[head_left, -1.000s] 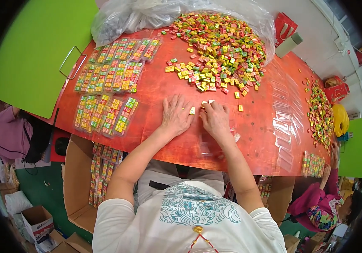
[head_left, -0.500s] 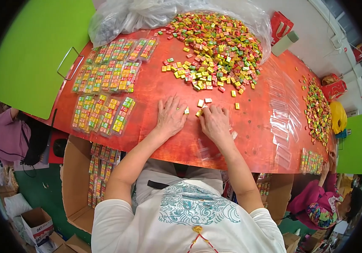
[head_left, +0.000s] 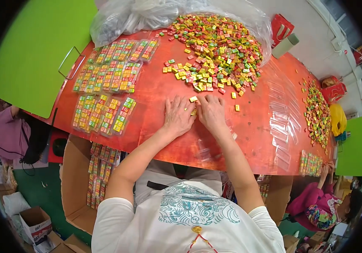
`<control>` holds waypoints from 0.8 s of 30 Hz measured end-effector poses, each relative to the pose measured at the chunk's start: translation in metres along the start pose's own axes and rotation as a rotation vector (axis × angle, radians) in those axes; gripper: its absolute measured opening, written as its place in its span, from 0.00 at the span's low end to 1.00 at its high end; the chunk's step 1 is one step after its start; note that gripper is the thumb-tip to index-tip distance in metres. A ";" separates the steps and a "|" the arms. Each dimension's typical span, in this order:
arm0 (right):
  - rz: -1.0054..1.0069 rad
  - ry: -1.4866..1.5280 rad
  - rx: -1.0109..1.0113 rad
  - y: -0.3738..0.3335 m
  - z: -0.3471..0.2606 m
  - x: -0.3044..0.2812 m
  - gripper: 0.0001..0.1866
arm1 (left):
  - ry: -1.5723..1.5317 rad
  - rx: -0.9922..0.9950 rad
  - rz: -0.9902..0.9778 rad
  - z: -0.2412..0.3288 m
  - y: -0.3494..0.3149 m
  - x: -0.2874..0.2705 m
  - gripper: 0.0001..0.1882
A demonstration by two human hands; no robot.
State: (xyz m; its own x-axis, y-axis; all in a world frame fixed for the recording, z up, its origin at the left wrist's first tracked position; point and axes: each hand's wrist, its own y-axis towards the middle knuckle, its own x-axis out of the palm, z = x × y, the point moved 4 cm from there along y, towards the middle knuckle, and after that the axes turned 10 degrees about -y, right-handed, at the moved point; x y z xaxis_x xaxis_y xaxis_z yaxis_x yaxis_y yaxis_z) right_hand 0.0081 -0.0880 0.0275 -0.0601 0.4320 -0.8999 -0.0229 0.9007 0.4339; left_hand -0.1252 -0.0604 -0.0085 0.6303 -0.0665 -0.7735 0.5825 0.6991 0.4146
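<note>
My left hand (head_left: pixel 178 114) lies palm down on the red table with its fingers stretched out. Close beside it, my right hand (head_left: pixel 211 112) rests on the table, fingers pointing away from me and slightly bent. A small yellow box (head_left: pixel 193 99) sits between the fingertips of both hands, touching or nearly touching them. Another little yellow piece (head_left: pixel 194 112) shows in the gap by the left thumb, partly covered. Beyond the hands spreads a big heap of small red, yellow and green boxes (head_left: pixel 219 55).
Filled clear trays (head_left: pixel 104 114) lie in rows at the left. Empty clear plastic trays (head_left: pixel 280 122) overlap at the right. Behind the heap is a clear plastic bag (head_left: pixel 126 21). A co-worker (head_left: pixel 320 206) handles a tray at the far right, near a second heap (head_left: pixel 317 114).
My hands have come closer together, the left shifting right. The loose boxes between them have been drawn in, and one yellow box now shows at the fingertips.
</note>
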 end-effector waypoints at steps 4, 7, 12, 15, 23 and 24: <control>0.025 -0.034 -0.093 0.021 0.002 0.013 0.08 | 0.034 0.018 0.040 -0.004 0.000 0.004 0.18; -0.109 -0.090 -0.121 0.025 0.007 0.029 0.07 | -0.016 -0.013 0.017 -0.005 -0.001 0.006 0.17; -0.108 -0.182 -0.050 0.017 0.019 0.032 0.07 | 0.046 -0.029 0.022 -0.005 -0.003 0.006 0.19; -0.109 -0.199 -0.001 0.011 0.027 0.026 0.06 | 0.068 -0.053 0.048 -0.006 -0.003 0.003 0.21; -0.033 -0.085 -0.126 0.007 0.000 0.009 0.08 | 0.050 -0.056 0.038 -0.005 -0.002 0.003 0.21; -0.076 -0.121 -0.129 0.007 -0.001 0.013 0.08 | 0.037 -0.065 0.039 -0.005 -0.002 0.002 0.21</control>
State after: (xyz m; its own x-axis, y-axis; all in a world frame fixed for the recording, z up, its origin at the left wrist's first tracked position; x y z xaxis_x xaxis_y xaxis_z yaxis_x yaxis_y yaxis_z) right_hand 0.0064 -0.0763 0.0189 0.0668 0.3723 -0.9257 -0.1512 0.9209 0.3594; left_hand -0.1276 -0.0582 -0.0132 0.6318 -0.0131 -0.7750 0.5230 0.7452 0.4138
